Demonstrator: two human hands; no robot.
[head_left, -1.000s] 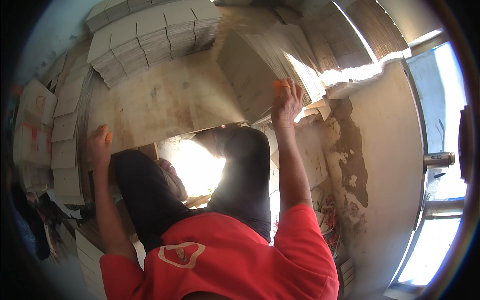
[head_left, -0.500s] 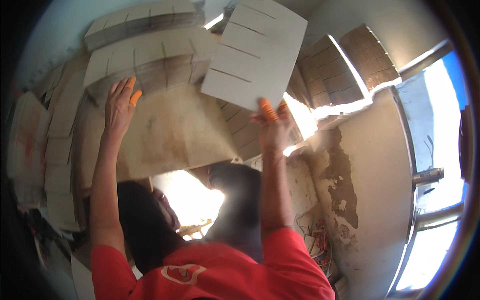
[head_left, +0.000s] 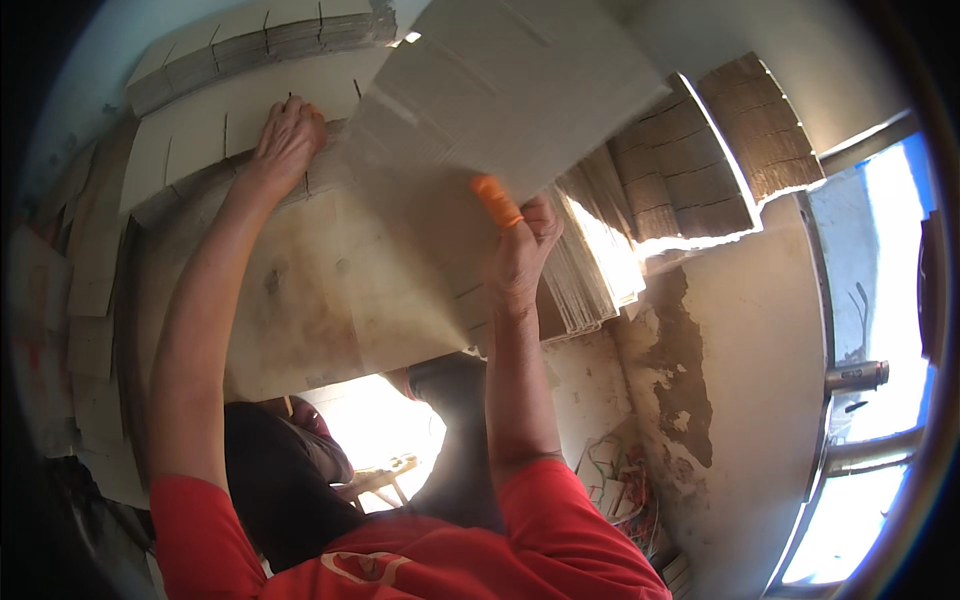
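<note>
My right hand (head_left: pixel 520 245), an orange finger sleeve on its thumb, grips the lower edge of a pale cardboard sheet (head_left: pixel 520 90). The sheet is tilted, blurred by motion, and has several slots cut into it. My left hand (head_left: pixel 287 145) lies at the front edge of a stack of slotted cardboard sheets (head_left: pixel 190 150), close to the held sheet's left side. Its fingers are curled together, with orange showing at one tip. What they pinch, if anything, is hidden.
Another slotted stack (head_left: pixel 240 45) lies behind. The wooden tabletop (head_left: pixel 300 300) is in front of me. To the right are brown cardboard stacks (head_left: pixel 680 160), a wall with peeling paint (head_left: pixel 740 340) and a bright window (head_left: pixel 870 300). More sheets (head_left: pixel 95 260) stand at far left.
My left hand has moved right and away from me along the stack, its fingers curling in. My right hand has shifted slightly left, swinging the cardboard sheet into a flatter slant toward the left hand.
</note>
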